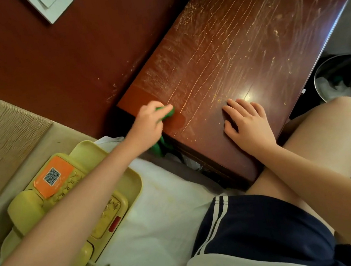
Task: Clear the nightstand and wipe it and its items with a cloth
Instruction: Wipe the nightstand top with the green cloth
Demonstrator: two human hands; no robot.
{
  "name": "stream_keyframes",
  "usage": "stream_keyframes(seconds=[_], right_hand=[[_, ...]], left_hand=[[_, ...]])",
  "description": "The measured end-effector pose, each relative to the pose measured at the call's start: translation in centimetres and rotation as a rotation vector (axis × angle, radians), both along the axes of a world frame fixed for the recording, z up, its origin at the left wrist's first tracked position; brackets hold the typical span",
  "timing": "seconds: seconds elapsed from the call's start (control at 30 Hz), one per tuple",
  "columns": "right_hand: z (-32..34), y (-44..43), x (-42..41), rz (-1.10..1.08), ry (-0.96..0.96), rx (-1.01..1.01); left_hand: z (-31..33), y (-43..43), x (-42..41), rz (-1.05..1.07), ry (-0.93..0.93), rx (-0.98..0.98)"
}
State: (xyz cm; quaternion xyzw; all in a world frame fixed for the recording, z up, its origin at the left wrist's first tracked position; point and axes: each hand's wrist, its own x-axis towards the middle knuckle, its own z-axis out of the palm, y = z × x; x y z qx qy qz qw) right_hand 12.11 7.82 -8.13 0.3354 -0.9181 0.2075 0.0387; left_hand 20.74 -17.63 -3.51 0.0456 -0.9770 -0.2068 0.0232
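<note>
The worktop (pixel 278 65) is cleared, with the telephone (pixel 65 194) on the bed (pixel 162 203). The left hand (pixel 147 121) grips the cloth (pixel 168 111) at one corner and the right hand (pixel 248 122) lies flat; streaks (pixel 213 43) remain.

The left hand (pixel 148 123) grips a bunched green cloth (pixel 168 112) against the scratched top of the nightstand (pixel 236 44), near its corner by the wall, and part of the cloth hangs over the near edge. The right hand (pixel 248 122) lies flat on the top further along that edge. A yellow telephone (pixel 65 194) lies on the white bed (pixel 170 213) beside the nightstand.
</note>
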Motion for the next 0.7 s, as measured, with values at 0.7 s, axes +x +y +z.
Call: stream_keyframes(seconds=[0.7], right_hand=[[0.2,0.0,0.2,-0.006,-0.017,0.01]], left_hand=[[-1.1,-3.4,-2.9,0.309,-0.03,-0.178]])
